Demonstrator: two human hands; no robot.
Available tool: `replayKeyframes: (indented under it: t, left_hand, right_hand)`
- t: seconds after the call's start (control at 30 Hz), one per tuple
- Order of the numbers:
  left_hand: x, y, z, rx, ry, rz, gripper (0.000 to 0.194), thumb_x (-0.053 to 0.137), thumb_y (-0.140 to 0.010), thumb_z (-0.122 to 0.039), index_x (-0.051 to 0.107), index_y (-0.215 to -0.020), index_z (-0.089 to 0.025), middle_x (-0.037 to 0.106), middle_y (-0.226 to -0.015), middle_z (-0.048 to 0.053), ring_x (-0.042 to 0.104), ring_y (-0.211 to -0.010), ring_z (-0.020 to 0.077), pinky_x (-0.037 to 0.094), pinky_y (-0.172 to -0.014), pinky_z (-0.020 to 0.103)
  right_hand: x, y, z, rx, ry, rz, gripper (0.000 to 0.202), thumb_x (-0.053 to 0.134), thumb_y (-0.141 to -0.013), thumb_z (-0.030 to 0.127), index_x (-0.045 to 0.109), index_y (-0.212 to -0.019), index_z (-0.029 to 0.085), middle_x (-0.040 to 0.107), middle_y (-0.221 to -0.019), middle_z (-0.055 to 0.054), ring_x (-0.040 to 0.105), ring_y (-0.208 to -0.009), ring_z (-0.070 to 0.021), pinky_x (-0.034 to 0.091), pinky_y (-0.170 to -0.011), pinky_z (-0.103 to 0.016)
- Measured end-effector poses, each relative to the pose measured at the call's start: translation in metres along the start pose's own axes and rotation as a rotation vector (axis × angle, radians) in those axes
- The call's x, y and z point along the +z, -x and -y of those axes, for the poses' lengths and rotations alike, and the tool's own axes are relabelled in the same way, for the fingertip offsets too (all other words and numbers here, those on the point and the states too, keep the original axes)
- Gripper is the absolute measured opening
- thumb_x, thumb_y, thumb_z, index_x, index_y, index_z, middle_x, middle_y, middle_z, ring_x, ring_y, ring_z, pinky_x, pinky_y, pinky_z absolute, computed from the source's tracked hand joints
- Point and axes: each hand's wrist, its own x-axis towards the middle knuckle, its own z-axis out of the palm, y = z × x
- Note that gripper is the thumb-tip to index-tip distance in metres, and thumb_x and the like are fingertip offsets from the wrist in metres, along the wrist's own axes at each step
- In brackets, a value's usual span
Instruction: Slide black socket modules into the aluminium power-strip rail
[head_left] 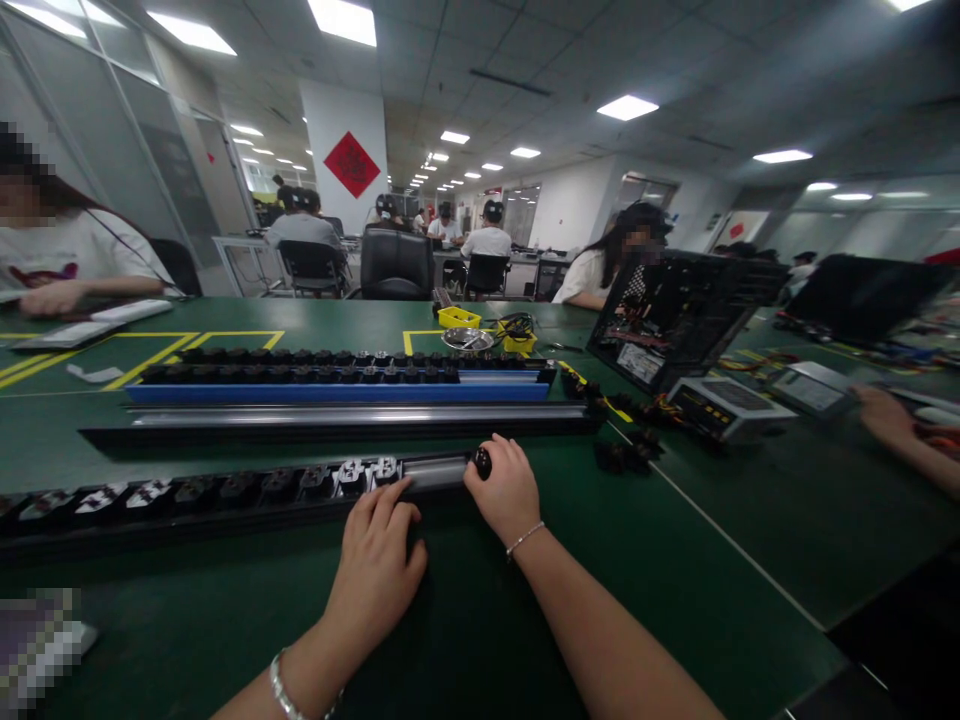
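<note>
A long black metal channel [247, 518] lies across the near table, with a row of black socket modules [238, 487] set in it. Two of the modules near the right end look silvery on top; past them a stretch of bare, shiny channel floor shows. My left hand [379, 555] rests at the channel's near edge, fingers loosely stretched and fingertips beside the last silvery module. At the channel's right end, my right hand [506, 490] closes thumb and fingers around a small dark rounded part [481, 462]. My fingers partly cover it, so its kind is unclear.
Behind lie a bare channel [360, 415] and a blue-edged channel [337, 392] with modules. Black loose parts [628, 450], a power supply [727, 408] and an open computer case [660, 320] are to the right. Another person's hand [889, 415] reaches in there. Yellow bins [459, 318] stand farther back.
</note>
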Motion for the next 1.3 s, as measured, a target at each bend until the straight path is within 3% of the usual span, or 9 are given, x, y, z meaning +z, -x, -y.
replayKeyframes:
  t: [0.27,0.53,0.97,1.3]
  left_hand:
    - [0.000,0.000,0.001,0.003,-0.014,0.012,0.013,0.051,-0.074,-0.017,0.055,-0.086,-0.020,0.051,-0.127,0.009,0.037,-0.119,0.0291,0.032,-0.100,0.051]
    - [-0.003,-0.001,-0.002,-0.019,-0.010,0.028,0.013,0.051,-0.074,-0.019,0.056,-0.086,-0.020,0.051,-0.126,0.008,0.038,-0.119,0.0296,0.033,-0.099,0.052]
    - [0.000,0.000,-0.001,-0.012,-0.011,0.016,0.012,0.051,-0.074,-0.018,0.056,-0.085,-0.020,0.050,-0.128,0.008,0.038,-0.119,0.0294,0.032,-0.101,0.052]
    - [-0.003,-0.001,-0.002,-0.015,0.003,0.025,0.012,0.052,-0.073,-0.018,0.059,-0.083,-0.021,0.051,-0.127,0.008,0.039,-0.118,0.0299,0.033,-0.099,0.053]
  right_hand:
    - [0.000,-0.001,-0.002,-0.011,-0.012,-0.010,0.022,0.050,-0.075,0.024,0.062,-0.090,0.015,0.065,-0.101,-0.010,0.052,-0.109,-0.0206,0.028,-0.105,-0.037]
    - [-0.004,-0.003,-0.007,0.047,-0.031,0.006,0.023,0.049,-0.073,0.022,0.061,-0.091,0.014,0.063,-0.103,-0.011,0.053,-0.105,-0.0210,0.037,-0.097,-0.032]
    - [-0.008,-0.002,-0.012,0.123,-0.078,0.027,0.041,0.050,-0.075,0.027,0.055,-0.113,0.013,0.060,-0.114,-0.010,0.054,-0.105,-0.0215,0.041,-0.093,-0.033]
    - [-0.013,-0.003,-0.011,0.213,-0.066,0.052,0.035,0.047,-0.075,0.025,0.056,-0.108,0.015,0.062,-0.105,-0.009,0.057,-0.097,-0.0203,0.044,-0.085,-0.030]
